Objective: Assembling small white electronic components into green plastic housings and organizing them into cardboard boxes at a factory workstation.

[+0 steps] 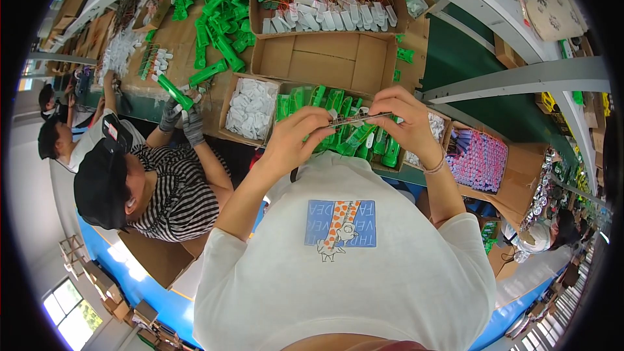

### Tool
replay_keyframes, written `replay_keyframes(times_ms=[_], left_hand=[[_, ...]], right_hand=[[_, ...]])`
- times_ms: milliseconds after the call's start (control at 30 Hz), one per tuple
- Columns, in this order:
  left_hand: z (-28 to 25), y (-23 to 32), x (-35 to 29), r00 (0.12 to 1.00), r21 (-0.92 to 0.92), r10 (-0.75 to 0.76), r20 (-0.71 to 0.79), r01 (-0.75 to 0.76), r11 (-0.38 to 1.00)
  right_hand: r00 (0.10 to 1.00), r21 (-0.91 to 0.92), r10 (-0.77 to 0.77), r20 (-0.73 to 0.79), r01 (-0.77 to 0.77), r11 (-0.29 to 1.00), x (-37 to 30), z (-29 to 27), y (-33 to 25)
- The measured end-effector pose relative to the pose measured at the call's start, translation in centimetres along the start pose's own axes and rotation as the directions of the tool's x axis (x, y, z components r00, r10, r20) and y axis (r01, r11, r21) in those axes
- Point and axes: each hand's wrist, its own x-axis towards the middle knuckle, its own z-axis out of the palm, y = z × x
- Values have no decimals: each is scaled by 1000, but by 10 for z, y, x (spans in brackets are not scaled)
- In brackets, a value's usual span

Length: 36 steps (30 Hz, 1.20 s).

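Observation:
Between my two hands stretches a thin, narrow grey strip, perhaps a metal piece or a circuit-board strip; its details are too small to make out. My left hand pinches its left end with thumb and fingers. At the other end, my right hand closes on it with thumb and fingertips. Just below the strip sits a cardboard box of green plastic housings, partly hidden by my hands. White plastic parts fill a box left of my left hand.
Ahead stand an open cardboard box and one of white parts with wired boards. Green housings pile at far left. A box of pink-purple cylinders stands right. A gloved co-worker at left holds a green housing.

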Motion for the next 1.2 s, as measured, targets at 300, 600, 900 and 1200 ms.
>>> replay_keyframes(times_ms=[300,600,900,1200], left_hand=[[-4,0,22,783,-699,-320,534,621,354],[56,-3,21,781,-657,-346,519,624,424],[116,-4,21,982,-418,-164,90,187,889],[97,-16,17,750,-671,-429,503,652,353]], right_hand=[[955,495,258,143,-295,818,-24,-1,4],[870,533,491,-48,-394,749,-80,3,-24],[716,-118,258,-648,-429,896,-83,59,-46],[695,501,707,-135,-568,653,-54,14,-31]])
